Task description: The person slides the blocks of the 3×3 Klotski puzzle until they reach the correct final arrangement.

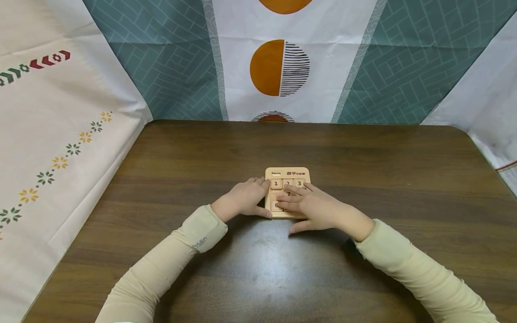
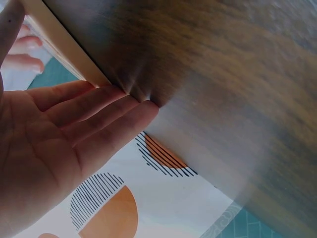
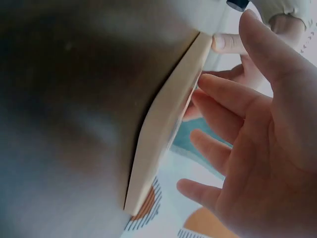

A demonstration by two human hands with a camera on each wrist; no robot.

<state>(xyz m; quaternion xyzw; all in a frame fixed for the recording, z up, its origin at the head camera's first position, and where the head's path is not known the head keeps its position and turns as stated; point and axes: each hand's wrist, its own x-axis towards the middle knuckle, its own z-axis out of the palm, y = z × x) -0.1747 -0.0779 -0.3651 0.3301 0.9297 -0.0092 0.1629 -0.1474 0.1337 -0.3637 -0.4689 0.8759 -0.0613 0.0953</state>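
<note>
A pale wooden number slide puzzle [image 1: 287,171] lies flat on the table, with square tiles marked 1, 2, 3, 7 and 6 in sight. Against its left side rests my left hand [image 1: 247,198], the thumb at the near left corner. In the left wrist view the straight fingers of that hand [image 2: 69,131] touch the board's edge [image 2: 69,47]. My right hand [image 1: 321,208] reaches over the board, spread fingertips on the number tiles, hiding several of them. The right wrist view shows this hand [image 3: 267,134] beside the board's thick side [image 3: 163,111].
The dark brown wooden table [image 1: 202,152] extends around the board on every side. A patterned cloth [image 1: 181,58] hangs behind its far edge, and a white embroidered cloth [image 1: 48,116] along the left. Long pale sleeves [image 1: 157,264] cover both forearms.
</note>
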